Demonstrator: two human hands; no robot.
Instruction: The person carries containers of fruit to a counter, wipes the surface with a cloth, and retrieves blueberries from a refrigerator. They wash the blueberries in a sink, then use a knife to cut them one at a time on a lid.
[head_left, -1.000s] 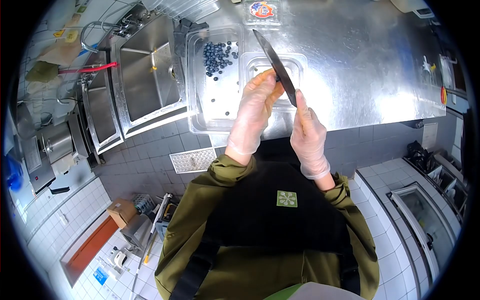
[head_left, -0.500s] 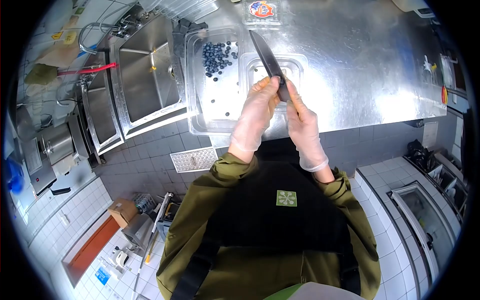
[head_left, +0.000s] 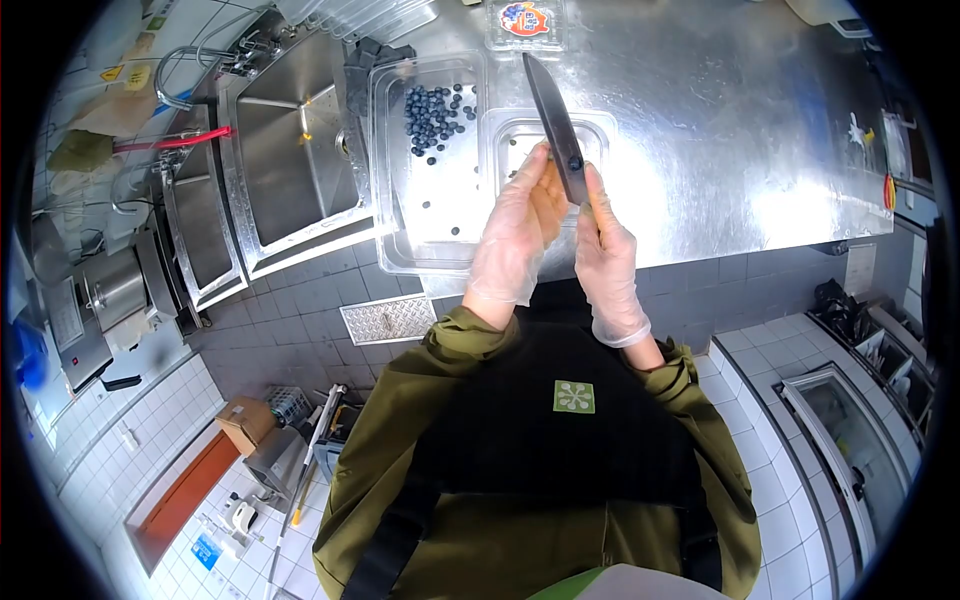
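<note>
My right hand (head_left: 606, 240), in a clear glove, is closed round the handle end of a dark knife (head_left: 552, 110), whose blade points up and to the left. A dark blueberry (head_left: 576, 163) shows against the blade near its base. My left hand (head_left: 522, 225), also gloved, lies just left of the knife with its palm turned up and fingers partly spread; nothing shows in it. Beyond the hands is a small clear container (head_left: 605, 122) with a few dark bits in it. Many blueberries (head_left: 430, 115) lie in the large clear tray (head_left: 383, 160) on the left.
A lidded clear box (head_left: 525, 22) with a red and blue label stands at the far edge of the steel table (head_left: 720, 120). The sinks (head_left: 290, 150) are on the left, with a red-handled tap (head_left: 190, 138). Stacked clear containers (head_left: 370, 15) stand behind.
The knife has shifted right and stands a little more upright. My left hand's fingers have come off the blade and opened, and a blueberry now shows on the blade.
</note>
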